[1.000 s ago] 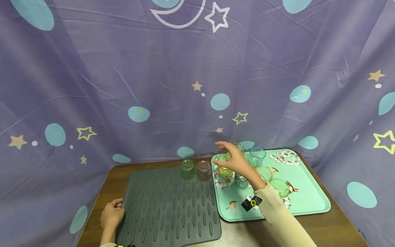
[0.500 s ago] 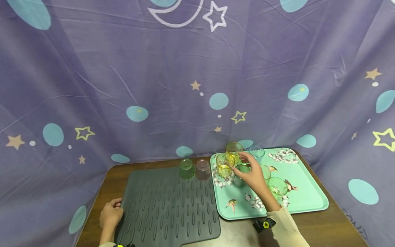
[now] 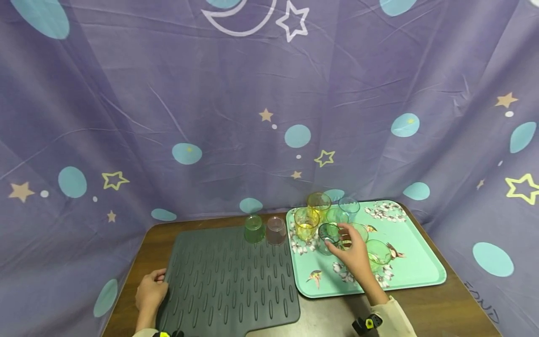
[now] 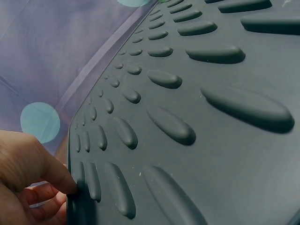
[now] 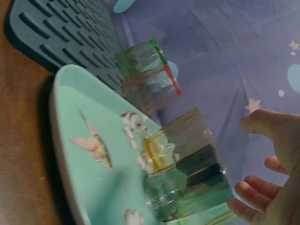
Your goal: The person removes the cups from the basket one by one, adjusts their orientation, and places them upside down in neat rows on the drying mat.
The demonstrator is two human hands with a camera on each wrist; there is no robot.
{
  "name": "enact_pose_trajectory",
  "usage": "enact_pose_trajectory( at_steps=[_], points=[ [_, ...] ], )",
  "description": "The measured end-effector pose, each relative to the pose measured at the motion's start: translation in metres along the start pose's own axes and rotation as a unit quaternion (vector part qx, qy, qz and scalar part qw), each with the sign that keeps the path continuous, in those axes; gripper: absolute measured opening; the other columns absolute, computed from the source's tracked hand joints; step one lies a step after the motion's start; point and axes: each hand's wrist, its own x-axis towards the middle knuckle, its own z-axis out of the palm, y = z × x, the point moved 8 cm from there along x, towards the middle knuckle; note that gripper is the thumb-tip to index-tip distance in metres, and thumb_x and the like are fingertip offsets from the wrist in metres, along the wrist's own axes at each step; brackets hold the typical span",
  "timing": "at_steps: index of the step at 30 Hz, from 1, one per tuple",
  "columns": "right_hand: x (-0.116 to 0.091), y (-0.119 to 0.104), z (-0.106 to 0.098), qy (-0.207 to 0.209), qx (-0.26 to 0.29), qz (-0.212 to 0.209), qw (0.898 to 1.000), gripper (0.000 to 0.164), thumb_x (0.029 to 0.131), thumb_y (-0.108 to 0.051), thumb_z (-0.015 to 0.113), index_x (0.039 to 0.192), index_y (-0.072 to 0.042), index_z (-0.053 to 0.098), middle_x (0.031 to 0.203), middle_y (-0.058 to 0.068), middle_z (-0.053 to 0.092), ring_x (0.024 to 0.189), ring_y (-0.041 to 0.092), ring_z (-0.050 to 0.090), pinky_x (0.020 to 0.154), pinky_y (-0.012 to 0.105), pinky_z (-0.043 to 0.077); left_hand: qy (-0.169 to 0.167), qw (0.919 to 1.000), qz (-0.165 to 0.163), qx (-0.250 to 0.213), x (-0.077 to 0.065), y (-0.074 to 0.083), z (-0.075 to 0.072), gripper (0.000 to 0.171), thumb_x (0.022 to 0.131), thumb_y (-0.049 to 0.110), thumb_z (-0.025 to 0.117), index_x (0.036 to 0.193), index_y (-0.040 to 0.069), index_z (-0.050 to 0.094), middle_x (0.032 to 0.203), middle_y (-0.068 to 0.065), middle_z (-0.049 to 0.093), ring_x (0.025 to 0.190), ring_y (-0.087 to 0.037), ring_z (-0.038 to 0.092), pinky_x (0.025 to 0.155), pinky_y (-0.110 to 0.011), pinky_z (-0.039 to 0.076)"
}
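Note:
My left hand (image 3: 151, 291) holds the left edge of a dark grey drying mat (image 3: 227, 276); in the left wrist view its thumb overlaps the mat's edge and the other fingers are curled beside it. My right hand (image 3: 354, 252) is at a dark teal glass (image 3: 325, 247) that stands upright on a mint-green tray (image 3: 414, 269). Thumb and fingers are spread at the rim of this glass. In the right wrist view the thumb is apart from the teal glass (image 5: 201, 173), with the other fingertips close to its rim.
Two yellow glasses (image 3: 306, 224) stand at the tray's back left, a blue-rimmed glass (image 3: 349, 207) behind, and green glasses (image 3: 379, 252) to the right. On the mat's back right corner, a green glass (image 3: 254, 230) and a pink glass (image 3: 276, 231) stand upside down. A purple curtain (image 3: 219, 117) hangs behind.
My right hand has moved from above the yellow glasses, right and toward me, to the teal glass, lowering its fingers around the rim. My left hand stays at the mat's edge.

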Motion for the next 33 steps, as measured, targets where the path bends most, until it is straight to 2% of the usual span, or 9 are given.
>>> enact_pose_trajectory(
  at_steps=[9,16,21,26,33],
  points=[
    [-0.012,0.018,-0.001,0.02,-0.003,0.059,0.998,0.066,0.078,-0.016,0.087,0.134,0.0,0.057,0.116,0.022,0.066,0.1,0.038,0.065,0.081,0.046,0.057,0.005,1.0,0.004,0.001,0.0,-0.002,0.001,0.05,0.077,0.005,0.052,0.124,0.004,0.068,0.107,-0.019,0.066,0.099,-0.045,0.064,0.068,-0.048,0.045],
    [-0.018,0.028,-0.001,0.029,-0.003,0.095,0.995,0.063,0.079,-0.016,0.086,0.133,0.002,0.058,0.115,0.022,0.068,0.104,0.038,0.066,0.089,0.053,0.055,0.004,1.0,0.006,-0.001,0.0,-0.002,0.002,0.05,0.078,0.005,0.051,0.125,0.004,0.068,0.109,-0.018,0.067,0.098,-0.041,0.064,0.069,-0.046,0.045],
    [-0.021,0.03,0.001,0.035,-0.01,0.097,0.995,0.056,0.08,-0.017,0.085,0.127,0.005,0.063,0.115,0.024,0.071,0.104,0.041,0.07,0.089,0.054,0.056,0.004,1.0,0.007,-0.002,0.001,-0.002,0.003,0.051,0.077,0.005,0.051,0.125,0.004,0.068,0.11,-0.019,0.067,0.097,-0.04,0.064,0.069,-0.045,0.045],
    [-0.023,0.033,0.002,0.045,-0.008,0.101,0.994,0.053,0.08,-0.018,0.085,0.124,0.007,0.066,0.114,0.025,0.073,0.101,0.042,0.072,0.087,0.054,0.057,-0.001,1.0,0.003,-0.002,0.001,-0.002,0.005,0.051,0.078,0.005,0.051,0.127,0.004,0.067,0.113,-0.02,0.065,0.103,-0.045,0.063,0.072,-0.05,0.046],
    [-0.024,0.042,0.012,0.048,0.039,0.122,0.991,0.057,0.082,-0.012,0.084,0.129,0.01,0.062,0.118,0.03,0.07,0.108,0.044,0.07,0.09,0.049,0.058,-0.003,0.9999,-0.005,0.008,0.001,-0.004,0.004,0.052,0.079,0.007,0.051,0.128,0.006,0.066,0.119,-0.023,0.063,0.109,-0.053,0.061,0.075,-0.055,0.047]
  ],
)
